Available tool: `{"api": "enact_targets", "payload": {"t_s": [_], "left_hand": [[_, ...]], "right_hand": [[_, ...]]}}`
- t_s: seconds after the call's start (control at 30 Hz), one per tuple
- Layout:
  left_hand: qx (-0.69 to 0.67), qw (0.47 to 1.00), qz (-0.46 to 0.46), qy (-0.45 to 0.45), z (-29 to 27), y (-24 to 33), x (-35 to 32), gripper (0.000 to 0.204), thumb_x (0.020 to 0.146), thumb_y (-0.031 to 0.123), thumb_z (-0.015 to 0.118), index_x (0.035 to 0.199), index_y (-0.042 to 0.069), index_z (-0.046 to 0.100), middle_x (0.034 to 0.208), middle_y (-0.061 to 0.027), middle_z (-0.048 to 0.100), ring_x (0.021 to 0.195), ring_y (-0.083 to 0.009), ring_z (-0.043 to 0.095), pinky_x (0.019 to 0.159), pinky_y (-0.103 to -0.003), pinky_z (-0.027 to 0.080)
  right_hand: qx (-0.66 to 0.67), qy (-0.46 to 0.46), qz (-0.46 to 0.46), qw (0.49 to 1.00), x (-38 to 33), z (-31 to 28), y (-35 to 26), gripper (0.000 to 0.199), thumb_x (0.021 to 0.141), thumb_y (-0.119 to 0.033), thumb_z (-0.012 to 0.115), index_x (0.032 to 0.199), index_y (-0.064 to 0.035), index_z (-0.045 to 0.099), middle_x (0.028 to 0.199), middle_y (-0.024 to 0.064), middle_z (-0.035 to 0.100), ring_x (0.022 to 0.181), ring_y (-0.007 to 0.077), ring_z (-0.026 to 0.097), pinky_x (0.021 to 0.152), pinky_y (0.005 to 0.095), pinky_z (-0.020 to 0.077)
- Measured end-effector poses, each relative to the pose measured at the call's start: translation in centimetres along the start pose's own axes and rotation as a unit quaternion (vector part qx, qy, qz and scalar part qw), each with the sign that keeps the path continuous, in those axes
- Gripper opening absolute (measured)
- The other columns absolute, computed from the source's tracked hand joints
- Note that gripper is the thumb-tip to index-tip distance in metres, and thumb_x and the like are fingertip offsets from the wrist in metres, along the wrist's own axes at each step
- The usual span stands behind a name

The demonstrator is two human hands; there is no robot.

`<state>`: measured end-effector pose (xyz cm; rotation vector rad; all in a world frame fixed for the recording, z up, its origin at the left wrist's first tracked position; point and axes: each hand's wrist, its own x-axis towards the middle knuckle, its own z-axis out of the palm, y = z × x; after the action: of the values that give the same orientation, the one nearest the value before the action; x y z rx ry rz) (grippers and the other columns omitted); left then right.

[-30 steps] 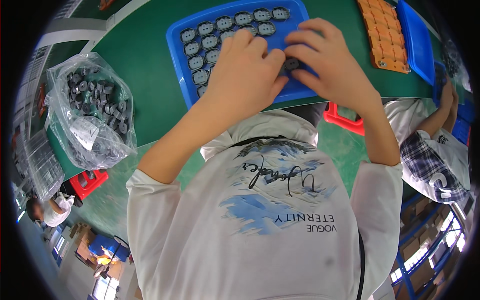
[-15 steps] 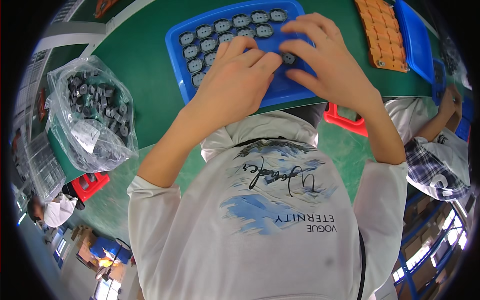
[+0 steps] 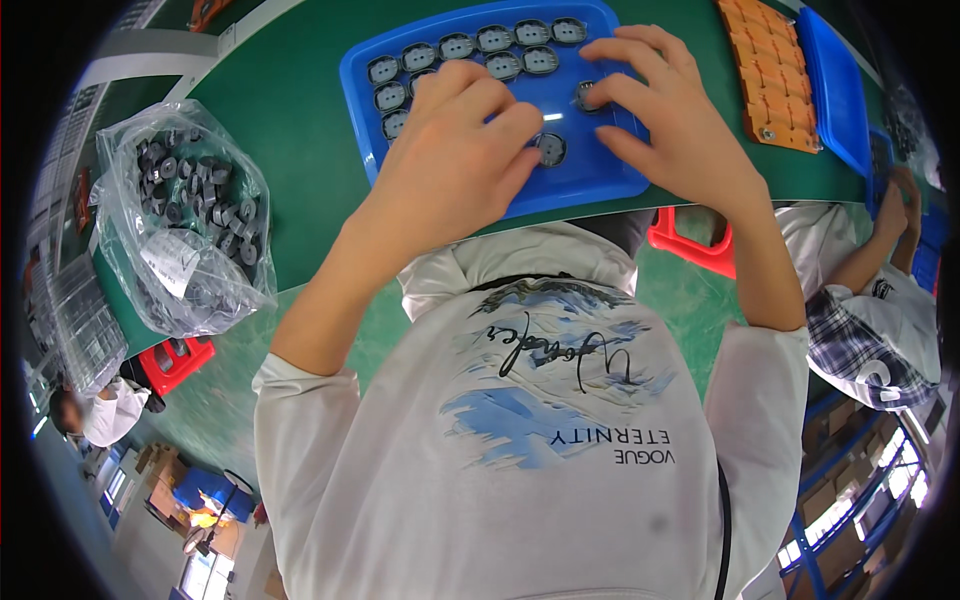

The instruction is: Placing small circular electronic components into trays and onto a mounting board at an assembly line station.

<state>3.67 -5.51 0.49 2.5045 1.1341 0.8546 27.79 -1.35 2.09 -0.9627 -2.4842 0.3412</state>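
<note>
Over the blue tray, the left hand bends above the left and middle of its floor, while the right hand reaches in across its right edge. The relation that matters lies on the tray's bare area between them: a round-cornered grey part, toward the tray's near edge, sits just beyond the left thumb tip on its right, so the left hand is the nearer one; its outline looks almost round, with no clear long axis. A second grey part stands farther back, toward the tray's right edge, partly covered by a right fingertip. The right grip is loose, fingers spread and thumb well apart from that part. Whether the left grip pinches anything I cannot tell, since its curled fingers hide what is under them. Rows of matching parts fill the tray's far and left portions, hard-looking, with darker rims and small dark dots on paler faces. The tray itself is smooth, glossy and raised at the rim, on a plain green table. Left of the tray slumps a crinkled clear bag of dark, curved pieces; right of it lies an orange slab with a ridged, repeating pattern, beside a flat blue container.
</note>
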Motion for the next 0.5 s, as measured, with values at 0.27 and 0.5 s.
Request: {"api": "enact_targets", "payload": {"t_s": [0.27, 0.5], "left_hand": [[-0.022, 0.999, 0.000, -0.032, 2.0, 0.9, 0.5, 0.021, 0.072, 0.014, 0.079, 0.090, 0.007, 0.070, 0.088, -0.0067, 0.058, 0.097, -0.0292, 0.052, 0.087, -0.042, 0.044], [-0.032, 0.996, -0.014, -0.080, 0.5, 0.2, -0.1, 0.021, 0.072, 0.009, 0.079, 0.090, 0.007, 0.069, 0.107, -0.0079, 0.061, 0.112, -0.0325, 0.051, 0.097, -0.045, 0.043]], "right_hand": [[-0.129, -0.048, 0.004, 0.991, -0.2, 1.0, 0.1, 0.022, 0.078, -0.013, 0.077, 0.094, -0.0096, 0.062, 0.117, 0.0068, 0.061, 0.129, 0.0336, 0.046, 0.112, 0.0528, 0.0323], [-0.096, 0.001, 0.006, 0.995, 0.8, 1.2, 0.4, 0.015, 0.079, -0.010, 0.070, 0.093, -0.0052, 0.067, 0.119, 0.0163, 0.056, 0.120, 0.0391, 0.046, 0.105, 0.0517, 0.0351]]}}
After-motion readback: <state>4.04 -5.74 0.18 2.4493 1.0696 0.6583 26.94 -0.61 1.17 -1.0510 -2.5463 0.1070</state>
